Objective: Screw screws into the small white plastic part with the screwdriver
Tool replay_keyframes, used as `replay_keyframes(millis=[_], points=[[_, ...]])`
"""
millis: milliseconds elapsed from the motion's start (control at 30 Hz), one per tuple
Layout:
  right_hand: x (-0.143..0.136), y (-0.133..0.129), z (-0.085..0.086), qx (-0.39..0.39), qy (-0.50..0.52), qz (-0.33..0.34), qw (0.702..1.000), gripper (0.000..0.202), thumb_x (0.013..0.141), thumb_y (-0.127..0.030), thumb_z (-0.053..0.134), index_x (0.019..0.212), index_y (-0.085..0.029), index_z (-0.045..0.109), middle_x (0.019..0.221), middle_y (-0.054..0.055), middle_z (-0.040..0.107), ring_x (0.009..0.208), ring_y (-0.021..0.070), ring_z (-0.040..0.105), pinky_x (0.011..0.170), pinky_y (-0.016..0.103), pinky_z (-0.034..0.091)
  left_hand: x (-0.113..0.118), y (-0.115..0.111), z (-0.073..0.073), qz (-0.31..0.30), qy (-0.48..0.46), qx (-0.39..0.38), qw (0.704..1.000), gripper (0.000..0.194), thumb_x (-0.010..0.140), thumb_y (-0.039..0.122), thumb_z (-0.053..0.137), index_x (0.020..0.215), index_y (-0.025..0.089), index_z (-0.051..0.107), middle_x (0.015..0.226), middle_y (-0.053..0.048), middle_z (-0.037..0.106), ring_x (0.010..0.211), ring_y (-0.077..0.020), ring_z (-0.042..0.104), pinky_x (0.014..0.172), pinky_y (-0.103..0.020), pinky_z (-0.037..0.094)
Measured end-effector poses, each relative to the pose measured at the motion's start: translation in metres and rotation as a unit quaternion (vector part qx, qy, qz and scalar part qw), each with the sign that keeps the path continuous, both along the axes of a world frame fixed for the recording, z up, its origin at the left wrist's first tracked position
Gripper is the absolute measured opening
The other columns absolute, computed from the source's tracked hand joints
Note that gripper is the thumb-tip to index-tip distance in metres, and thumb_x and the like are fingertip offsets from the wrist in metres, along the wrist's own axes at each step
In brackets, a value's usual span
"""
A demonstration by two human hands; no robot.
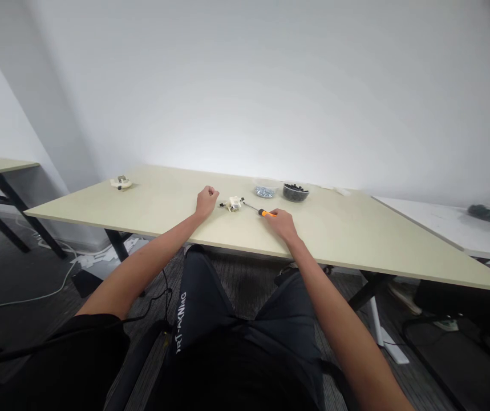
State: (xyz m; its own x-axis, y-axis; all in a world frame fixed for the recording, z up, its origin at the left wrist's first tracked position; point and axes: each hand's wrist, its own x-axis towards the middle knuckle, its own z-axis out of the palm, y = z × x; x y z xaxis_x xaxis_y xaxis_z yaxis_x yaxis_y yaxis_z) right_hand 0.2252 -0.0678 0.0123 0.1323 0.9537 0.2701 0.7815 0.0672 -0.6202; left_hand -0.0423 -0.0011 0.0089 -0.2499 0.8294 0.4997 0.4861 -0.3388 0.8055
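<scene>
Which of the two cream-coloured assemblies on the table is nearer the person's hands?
The central assembly, between the left hand and the right hand, with the orange-and-black screwdriver pointing at it. The other assembly sits apart, toward the left end of the table.

Black sleeve (94,339), dark trousers (204,288) with white lettering (181,322)

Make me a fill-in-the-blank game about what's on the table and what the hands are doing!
1. The screwdriver is in the person's ____ hand.
2. Its handle is black and ____.
3. A small cream-coloured part lies between the right hand and the ____ hand.
4. Of the two tubs, the one farther right holds small pieces coloured ____.

Missing words: right; orange; left; black.
</scene>
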Motion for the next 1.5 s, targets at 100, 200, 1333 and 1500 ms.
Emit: replay_keyframes(millis=[100, 200, 1333, 1500], points=[[0.0001, -0.0004, 0.0000, -0.003, 0.005, 0.002, 1.000, 0.032, 0.082, -0.035, 0.055, 0.098, -0.012, 0.071, 0.098, 0.011, 0.071, 0.084, 0.0187, 0.061, 0.065, 0.023, 0.036, 0.0003, 0.0003, -0.0001, 0.001, 0.008, 0.009, 1.000, 0.005, 0.077, 0.024, 0.051, 0.076, 0.020, 0.052, 0.079, -0.002, 0.061, 0.075, -0.0150, 0.055, 0.070, -0.027, 0.040], [0.0000, -0.0003, -0.0001, -0.006, 0.008, 0.002, 1.000, 0.032, 0.082, -0.035, 0.055, 0.098, -0.013, 0.071, 0.097, 0.010, 0.071, 0.082, 0.0185, 0.061, 0.064, 0.024, 0.036, 0.0005, 0.0011, -0.0004, 0.007, 0.013, 0.015, 1.000, 0.006, 0.076, 0.025, 0.053, 0.078, 0.019, 0.054, 0.082, -0.002, 0.063, 0.078, -0.0156, 0.057, 0.072, -0.028, 0.041], [-0.0012, -0.0014, 0.0018, 0.002, 0.002, -0.006, 1.000, 0.031, 0.082, -0.033, 0.055, 0.099, -0.013, 0.072, 0.099, 0.011, 0.071, 0.086, 0.0192, 0.061, 0.067, 0.023, 0.038, -0.0015, 0.0081, -0.0038, -0.005, -0.002, 0.012, 1.000, 0.015, 0.084, 0.034, 0.055, 0.085, 0.019, 0.058, 0.091, -0.005, 0.066, 0.082, -0.0165, 0.059, 0.075, -0.029, 0.044], [-0.0010, -0.0021, 0.0021, 0.002, 0.008, -0.004, 1.000, 0.031, 0.082, -0.032, 0.055, 0.100, -0.013, 0.072, 0.100, 0.012, 0.071, 0.087, 0.0192, 0.061, 0.068, 0.023, 0.038, -0.0017, 0.0048, -0.0026, 0.002, 0.000, 0.010, 1.000, 0.023, 0.081, 0.042, 0.061, 0.079, 0.020, 0.053, 0.080, -0.002, 0.061, 0.073, -0.0150, 0.057, 0.069, -0.028, 0.041]])
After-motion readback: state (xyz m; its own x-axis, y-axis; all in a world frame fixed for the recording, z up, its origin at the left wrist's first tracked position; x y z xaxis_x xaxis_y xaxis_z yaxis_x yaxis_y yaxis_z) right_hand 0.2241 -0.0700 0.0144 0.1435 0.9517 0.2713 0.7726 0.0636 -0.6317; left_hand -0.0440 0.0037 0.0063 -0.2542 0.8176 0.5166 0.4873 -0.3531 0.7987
